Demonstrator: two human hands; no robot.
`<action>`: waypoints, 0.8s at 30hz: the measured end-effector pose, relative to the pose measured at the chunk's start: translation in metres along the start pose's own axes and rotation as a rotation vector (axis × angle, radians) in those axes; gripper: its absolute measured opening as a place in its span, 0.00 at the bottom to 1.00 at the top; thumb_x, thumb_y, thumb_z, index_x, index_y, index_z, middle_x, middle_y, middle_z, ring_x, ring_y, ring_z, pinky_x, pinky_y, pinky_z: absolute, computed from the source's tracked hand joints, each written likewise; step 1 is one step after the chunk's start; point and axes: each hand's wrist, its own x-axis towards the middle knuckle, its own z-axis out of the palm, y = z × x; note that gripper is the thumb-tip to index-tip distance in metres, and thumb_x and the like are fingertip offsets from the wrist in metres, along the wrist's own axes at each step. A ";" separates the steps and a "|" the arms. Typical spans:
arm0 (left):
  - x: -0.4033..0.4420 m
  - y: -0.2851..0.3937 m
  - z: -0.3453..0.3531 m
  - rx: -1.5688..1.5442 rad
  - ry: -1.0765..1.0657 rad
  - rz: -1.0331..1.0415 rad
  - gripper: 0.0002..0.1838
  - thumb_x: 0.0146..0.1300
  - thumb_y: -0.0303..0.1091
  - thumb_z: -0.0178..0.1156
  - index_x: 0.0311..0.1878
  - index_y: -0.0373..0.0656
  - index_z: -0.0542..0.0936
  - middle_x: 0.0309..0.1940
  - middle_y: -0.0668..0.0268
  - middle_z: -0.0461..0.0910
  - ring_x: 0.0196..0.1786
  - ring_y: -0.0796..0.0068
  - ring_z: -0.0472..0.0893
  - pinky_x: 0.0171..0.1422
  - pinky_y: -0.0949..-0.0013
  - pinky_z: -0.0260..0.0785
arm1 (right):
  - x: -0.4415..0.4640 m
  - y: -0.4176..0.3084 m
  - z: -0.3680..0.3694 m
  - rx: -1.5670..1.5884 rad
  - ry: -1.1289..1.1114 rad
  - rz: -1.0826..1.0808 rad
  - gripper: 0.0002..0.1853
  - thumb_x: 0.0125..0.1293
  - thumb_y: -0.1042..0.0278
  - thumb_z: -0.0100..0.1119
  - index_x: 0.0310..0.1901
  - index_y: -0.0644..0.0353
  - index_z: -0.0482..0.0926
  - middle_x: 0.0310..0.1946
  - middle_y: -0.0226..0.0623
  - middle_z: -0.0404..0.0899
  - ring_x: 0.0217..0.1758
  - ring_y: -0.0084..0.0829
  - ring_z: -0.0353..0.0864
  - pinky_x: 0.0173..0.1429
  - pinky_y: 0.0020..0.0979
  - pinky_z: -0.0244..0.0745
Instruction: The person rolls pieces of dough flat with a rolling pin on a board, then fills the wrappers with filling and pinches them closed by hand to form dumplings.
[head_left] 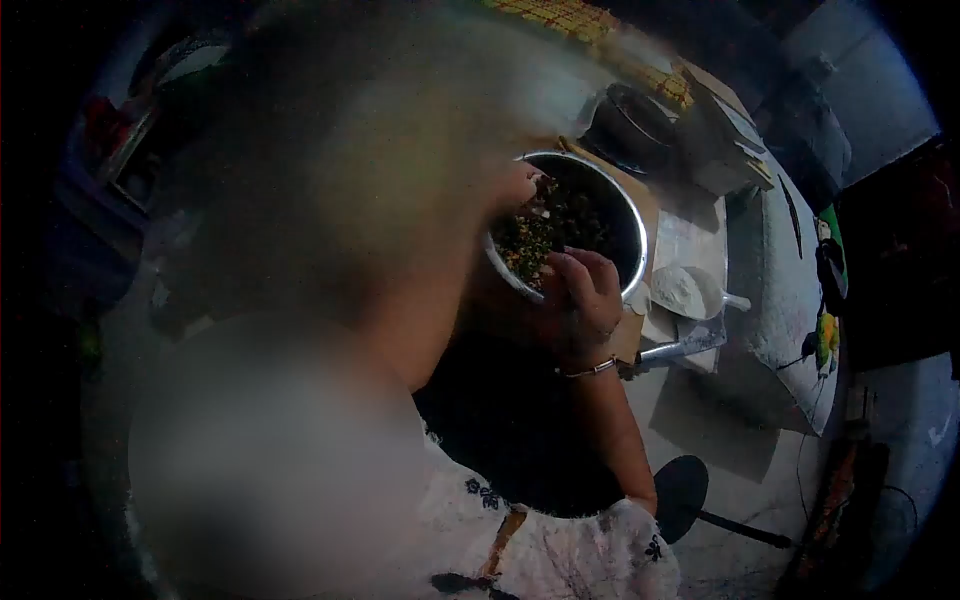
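Note:
A round metal bowl holds a dark chopped mixture with yellow-green and orange bits toward its left side. Over the bowl's left rim, my left hand has its fingertips bunched at the mixture; a blurred patch in the picture covers much of that hand. At the near rim, my right hand is closed, thumb and fingers curled together low over the mixture. What either hand pinches, if anything, is too dark and small to make out. A bracelet circles my right wrist.
Right of the bowl stands a white scoop-like bowl of white powder, its handle pointing right. Behind are a dark round pot and a cardboard box. A large pale block-like object stands at the right. Blur hides the left side.

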 end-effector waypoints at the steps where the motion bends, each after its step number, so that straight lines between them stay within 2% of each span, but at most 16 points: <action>1: -0.003 0.003 -0.001 -0.002 -0.004 -0.007 0.18 0.60 0.36 0.57 0.53 0.43 0.80 0.42 0.62 0.83 0.41 0.75 0.79 0.48 0.68 0.72 | 0.001 -0.002 -0.001 0.026 0.064 0.047 0.11 0.53 0.78 0.66 0.40 0.63 0.80 0.37 0.43 0.78 0.37 0.39 0.80 0.38 0.31 0.78; 5: -0.007 0.006 -0.001 -0.023 0.021 -0.038 0.18 0.61 0.38 0.57 0.53 0.43 0.80 0.43 0.62 0.83 0.42 0.76 0.79 0.48 0.69 0.71 | 0.001 0.001 -0.010 0.071 0.090 0.128 0.09 0.55 0.74 0.66 0.38 0.62 0.81 0.37 0.43 0.79 0.38 0.38 0.81 0.40 0.31 0.78; 8: -0.009 0.005 -0.001 -0.044 0.055 -0.030 0.18 0.62 0.39 0.57 0.53 0.44 0.80 0.43 0.63 0.83 0.42 0.76 0.79 0.48 0.69 0.71 | -0.001 0.002 -0.018 -0.054 0.061 0.124 0.07 0.59 0.70 0.64 0.38 0.61 0.81 0.37 0.42 0.79 0.38 0.37 0.81 0.41 0.32 0.77; 10: -0.011 0.011 -0.004 -0.085 0.010 -0.015 0.18 0.61 0.39 0.57 0.54 0.44 0.79 0.43 0.64 0.83 0.42 0.76 0.79 0.48 0.69 0.71 | -0.002 0.002 -0.019 0.058 0.083 0.229 0.05 0.60 0.71 0.60 0.37 0.60 0.81 0.38 0.40 0.80 0.42 0.37 0.80 0.49 0.33 0.75; 11: -0.014 0.013 -0.003 -0.084 0.009 -0.014 0.18 0.61 0.39 0.57 0.54 0.44 0.79 0.43 0.64 0.83 0.42 0.76 0.79 0.48 0.69 0.71 | -0.004 0.003 -0.019 0.058 0.084 0.229 0.05 0.60 0.71 0.60 0.37 0.60 0.81 0.38 0.40 0.80 0.42 0.37 0.80 0.49 0.33 0.75; 14: -0.030 0.032 -0.004 -0.389 0.012 -0.073 0.18 0.61 0.37 0.57 0.53 0.45 0.80 0.42 0.65 0.83 0.41 0.77 0.78 0.47 0.70 0.71 | -0.008 0.005 -0.020 0.125 0.103 0.272 0.05 0.61 0.69 0.60 0.36 0.59 0.80 0.38 0.41 0.80 0.43 0.37 0.80 0.50 0.34 0.74; 16: -0.009 0.004 0.000 -0.213 0.017 0.067 0.17 0.61 0.35 0.57 0.54 0.46 0.79 0.41 0.65 0.82 0.41 0.79 0.78 0.46 0.72 0.72 | -0.007 0.005 -0.024 0.098 0.039 0.271 0.05 0.61 0.69 0.60 0.36 0.60 0.80 0.38 0.42 0.80 0.43 0.37 0.80 0.49 0.34 0.75; 20: -0.007 -0.002 -0.003 -0.182 -0.011 -0.002 0.17 0.61 0.33 0.56 0.54 0.46 0.79 0.40 0.65 0.82 0.40 0.79 0.78 0.45 0.72 0.72 | -0.009 0.014 -0.027 0.105 0.053 0.241 0.06 0.61 0.69 0.59 0.35 0.62 0.79 0.38 0.42 0.80 0.43 0.36 0.80 0.50 0.34 0.74; 23: -0.018 0.017 -0.001 -0.323 -0.040 -0.076 0.18 0.62 0.32 0.54 0.55 0.46 0.79 0.41 0.66 0.82 0.40 0.79 0.78 0.45 0.72 0.72 | -0.009 0.020 -0.030 0.158 0.179 0.214 0.06 0.63 0.69 0.58 0.34 0.63 0.79 0.37 0.42 0.80 0.43 0.35 0.79 0.50 0.33 0.73; 24: -0.023 0.023 -0.002 -0.333 -0.009 -0.077 0.18 0.62 0.31 0.53 0.55 0.46 0.79 0.40 0.66 0.82 0.39 0.79 0.78 0.45 0.72 0.72 | -0.009 0.022 -0.032 0.139 0.206 0.249 0.09 0.63 0.65 0.59 0.34 0.62 0.80 0.37 0.41 0.80 0.43 0.36 0.79 0.49 0.35 0.74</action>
